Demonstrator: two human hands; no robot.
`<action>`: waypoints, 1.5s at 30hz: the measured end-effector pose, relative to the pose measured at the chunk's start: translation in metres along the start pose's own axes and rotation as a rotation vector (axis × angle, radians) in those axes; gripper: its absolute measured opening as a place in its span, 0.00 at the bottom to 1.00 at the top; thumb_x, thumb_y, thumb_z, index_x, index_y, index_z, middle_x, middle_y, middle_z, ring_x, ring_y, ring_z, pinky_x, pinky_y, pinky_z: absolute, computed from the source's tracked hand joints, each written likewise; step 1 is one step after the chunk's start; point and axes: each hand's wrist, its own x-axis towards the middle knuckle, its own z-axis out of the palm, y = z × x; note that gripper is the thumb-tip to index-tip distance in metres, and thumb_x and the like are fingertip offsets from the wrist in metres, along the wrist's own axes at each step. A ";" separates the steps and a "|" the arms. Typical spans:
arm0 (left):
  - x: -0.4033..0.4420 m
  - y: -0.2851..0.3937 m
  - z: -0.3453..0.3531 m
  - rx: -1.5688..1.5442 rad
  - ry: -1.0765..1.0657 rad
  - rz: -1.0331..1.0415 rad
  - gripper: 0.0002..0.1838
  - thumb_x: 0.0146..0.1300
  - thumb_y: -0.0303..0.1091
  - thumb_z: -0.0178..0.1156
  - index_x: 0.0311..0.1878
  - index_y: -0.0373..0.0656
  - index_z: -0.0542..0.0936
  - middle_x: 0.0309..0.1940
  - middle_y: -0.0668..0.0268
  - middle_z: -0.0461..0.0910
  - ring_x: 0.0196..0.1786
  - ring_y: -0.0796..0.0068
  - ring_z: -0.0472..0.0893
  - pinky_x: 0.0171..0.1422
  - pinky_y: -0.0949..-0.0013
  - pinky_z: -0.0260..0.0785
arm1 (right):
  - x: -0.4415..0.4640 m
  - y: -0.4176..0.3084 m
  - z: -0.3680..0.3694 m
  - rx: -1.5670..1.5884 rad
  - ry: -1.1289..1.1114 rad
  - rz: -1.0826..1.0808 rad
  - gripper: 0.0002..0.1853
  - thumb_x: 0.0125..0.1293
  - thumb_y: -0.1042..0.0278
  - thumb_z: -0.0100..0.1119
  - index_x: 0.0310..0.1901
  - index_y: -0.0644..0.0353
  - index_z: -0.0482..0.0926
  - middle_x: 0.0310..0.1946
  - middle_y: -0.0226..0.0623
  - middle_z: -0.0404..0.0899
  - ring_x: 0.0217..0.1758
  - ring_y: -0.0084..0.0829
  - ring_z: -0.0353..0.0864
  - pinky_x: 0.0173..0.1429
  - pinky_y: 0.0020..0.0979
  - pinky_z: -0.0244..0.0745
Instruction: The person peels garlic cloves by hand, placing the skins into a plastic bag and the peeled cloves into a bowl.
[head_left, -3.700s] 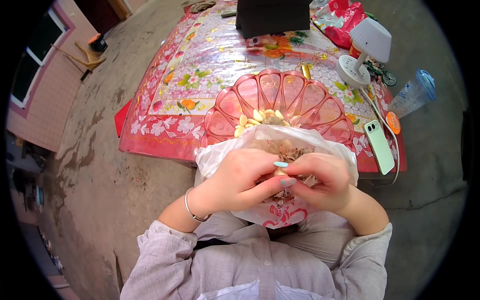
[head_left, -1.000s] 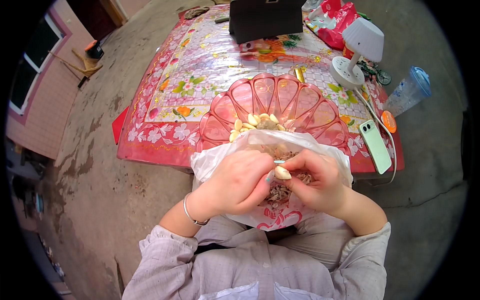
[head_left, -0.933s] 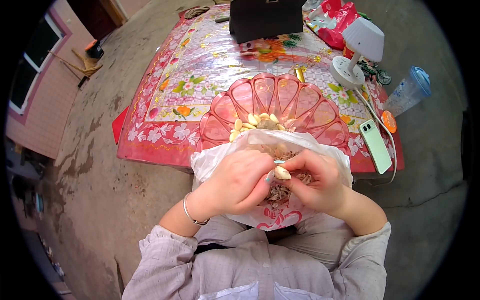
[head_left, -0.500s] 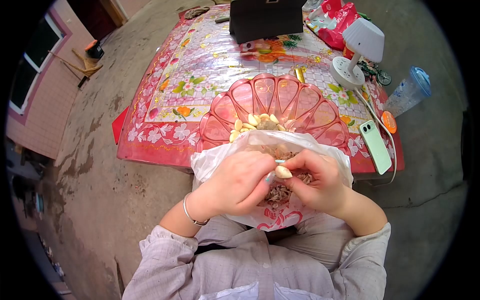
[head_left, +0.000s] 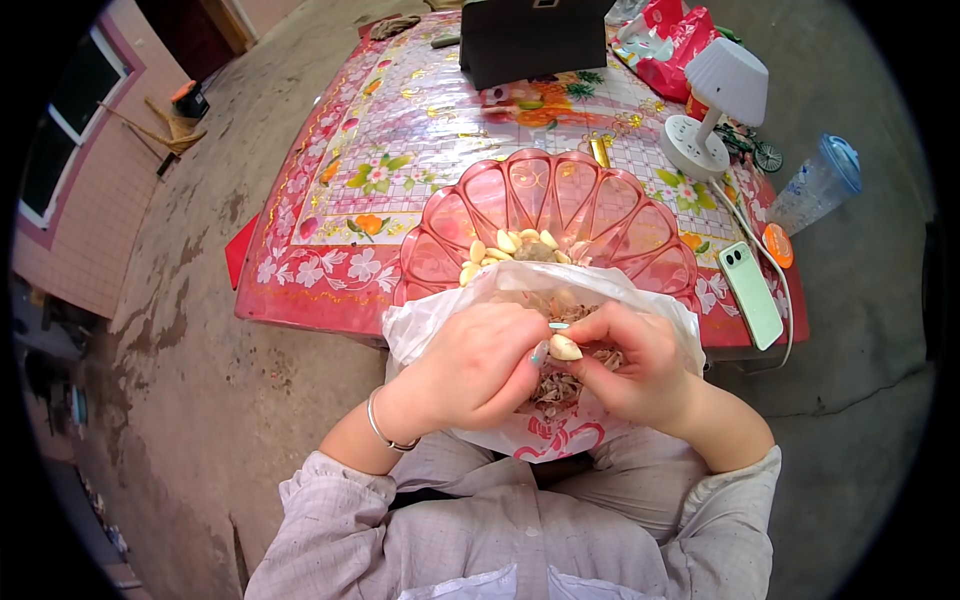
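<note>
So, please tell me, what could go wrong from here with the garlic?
The clove is pinched in the fingertips of the right hand, so it might slip and drop among the peelings.
The open bag is right under both hands; a wrist could perhaps catch its loose rim and spill peelings.
The phone lies near the table edge, so a bump may knock it off.

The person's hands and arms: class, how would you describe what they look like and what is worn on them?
The left sleeve and right sleeve are pale greyish cloth, finely checked, ending short of the wrists. A slim silver bracelet circles the wrist of the left hand, whose visible nails show pale blue; no bracelet shows by the right hand.
</note>
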 end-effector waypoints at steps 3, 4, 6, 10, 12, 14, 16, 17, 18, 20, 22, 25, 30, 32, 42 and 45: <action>0.000 0.000 -0.001 -0.014 -0.003 0.016 0.05 0.48 0.29 0.49 0.26 0.38 0.66 0.19 0.58 0.65 0.25 0.58 0.67 0.30 0.61 0.59 | 0.001 0.000 0.000 0.004 0.011 -0.016 0.07 0.48 0.81 0.58 0.30 0.65 0.72 0.23 0.38 0.76 0.25 0.29 0.79 0.28 0.24 0.74; 0.000 0.001 -0.003 -0.010 -0.029 0.005 0.05 0.48 0.29 0.49 0.26 0.38 0.66 0.20 0.58 0.65 0.25 0.58 0.67 0.30 0.61 0.59 | 0.001 0.000 0.000 0.002 0.015 -0.022 0.07 0.48 0.81 0.58 0.30 0.65 0.72 0.23 0.38 0.76 0.25 0.29 0.79 0.28 0.24 0.74; 0.001 0.002 -0.003 -0.006 -0.055 -0.006 0.05 0.48 0.29 0.49 0.27 0.38 0.66 0.20 0.58 0.65 0.25 0.58 0.67 0.30 0.61 0.59 | 0.001 0.001 0.000 0.008 0.015 -0.021 0.07 0.48 0.81 0.58 0.30 0.65 0.72 0.23 0.38 0.76 0.25 0.29 0.79 0.28 0.24 0.74; 0.001 0.003 -0.001 0.007 -0.045 -0.011 0.05 0.49 0.28 0.49 0.27 0.38 0.66 0.20 0.58 0.65 0.25 0.58 0.67 0.31 0.61 0.59 | 0.001 0.001 0.000 0.009 0.013 -0.017 0.07 0.48 0.80 0.58 0.30 0.65 0.72 0.23 0.38 0.76 0.25 0.29 0.79 0.28 0.24 0.74; 0.001 0.003 -0.001 0.012 -0.046 -0.017 0.04 0.49 0.28 0.49 0.27 0.38 0.66 0.20 0.58 0.65 0.25 0.58 0.67 0.31 0.61 0.59 | 0.001 0.000 0.000 0.014 0.018 -0.004 0.07 0.48 0.80 0.58 0.30 0.65 0.72 0.23 0.38 0.76 0.25 0.29 0.79 0.28 0.24 0.74; 0.000 0.001 0.000 -0.009 -0.052 -0.010 0.05 0.49 0.28 0.49 0.28 0.38 0.66 0.21 0.57 0.65 0.26 0.57 0.67 0.31 0.61 0.59 | 0.000 0.001 -0.001 0.018 0.023 0.009 0.06 0.49 0.80 0.58 0.30 0.65 0.72 0.23 0.38 0.76 0.25 0.29 0.79 0.28 0.24 0.74; -0.001 -0.002 0.003 -0.041 -0.006 0.005 0.05 0.50 0.28 0.48 0.27 0.37 0.66 0.20 0.58 0.64 0.24 0.57 0.65 0.29 0.62 0.57 | 0.000 0.002 -0.001 0.008 -0.005 -0.004 0.06 0.49 0.80 0.58 0.30 0.66 0.72 0.23 0.37 0.76 0.25 0.29 0.79 0.28 0.24 0.74; -0.002 -0.002 0.004 -0.072 0.040 0.019 0.05 0.51 0.28 0.47 0.27 0.37 0.66 0.19 0.58 0.63 0.22 0.58 0.64 0.27 0.63 0.55 | 0.000 0.002 -0.001 0.008 -0.005 -0.004 0.06 0.49 0.80 0.58 0.30 0.66 0.72 0.23 0.37 0.76 0.25 0.29 0.79 0.28 0.24 0.74; -0.002 -0.002 0.003 -0.072 0.040 0.019 0.05 0.51 0.28 0.47 0.27 0.37 0.66 0.19 0.58 0.63 0.22 0.58 0.64 0.27 0.63 0.55 | 0.000 0.001 0.000 0.019 -0.002 -0.002 0.06 0.49 0.80 0.58 0.30 0.66 0.72 0.23 0.37 0.76 0.25 0.28 0.79 0.28 0.24 0.74; -0.002 -0.002 -0.001 -0.055 -0.043 -0.015 0.08 0.51 0.33 0.49 0.28 0.38 0.66 0.21 0.58 0.65 0.26 0.57 0.68 0.32 0.61 0.59 | 0.001 0.000 0.000 0.033 0.000 0.000 0.06 0.49 0.80 0.58 0.30 0.66 0.72 0.23 0.37 0.76 0.26 0.28 0.79 0.28 0.24 0.74; 0.000 0.002 -0.005 -0.062 -0.057 -0.011 0.08 0.51 0.34 0.51 0.27 0.38 0.67 0.20 0.58 0.65 0.26 0.57 0.67 0.31 0.61 0.59 | 0.001 -0.001 -0.001 0.026 -0.003 -0.004 0.07 0.49 0.80 0.59 0.30 0.66 0.72 0.23 0.38 0.77 0.26 0.29 0.80 0.29 0.24 0.74; 0.000 0.002 0.000 -0.047 -0.014 -0.003 0.09 0.53 0.35 0.53 0.26 0.39 0.67 0.19 0.59 0.66 0.24 0.59 0.67 0.30 0.62 0.59 | 0.000 -0.002 -0.001 0.031 -0.010 0.018 0.07 0.49 0.80 0.59 0.31 0.66 0.72 0.24 0.37 0.76 0.27 0.28 0.80 0.30 0.24 0.75; -0.001 0.004 0.002 -0.001 0.123 -0.027 0.08 0.53 0.32 0.54 0.23 0.41 0.69 0.17 0.61 0.65 0.22 0.61 0.67 0.27 0.63 0.58 | -0.001 -0.001 0.003 0.256 -0.001 0.025 0.09 0.52 0.77 0.57 0.35 0.67 0.71 0.28 0.36 0.76 0.30 0.24 0.79 0.33 0.23 0.75; 0.000 0.000 0.002 0.012 0.152 0.050 0.08 0.54 0.32 0.54 0.22 0.40 0.70 0.16 0.62 0.64 0.21 0.62 0.67 0.26 0.64 0.58 | -0.001 0.000 -0.001 0.400 -0.032 0.075 0.09 0.54 0.76 0.56 0.37 0.67 0.71 0.29 0.36 0.76 0.32 0.23 0.78 0.34 0.23 0.75; 0.001 0.008 0.005 -0.125 0.337 -0.132 0.03 0.55 0.27 0.51 0.32 0.39 0.73 0.22 0.61 0.71 0.25 0.64 0.71 0.29 0.67 0.62 | 0.003 -0.003 -0.003 0.639 -0.102 0.248 0.05 0.64 0.75 0.43 0.38 0.67 0.67 0.33 0.39 0.75 0.38 0.25 0.77 0.42 0.25 0.75; 0.004 0.007 0.004 -0.112 0.303 -0.098 0.07 0.53 0.29 0.56 0.35 0.39 0.73 0.24 0.62 0.73 0.26 0.66 0.73 0.30 0.69 0.63 | 0.002 0.000 -0.001 0.616 -0.023 0.251 0.04 0.64 0.75 0.43 0.37 0.66 0.66 0.31 0.37 0.75 0.36 0.24 0.77 0.40 0.24 0.76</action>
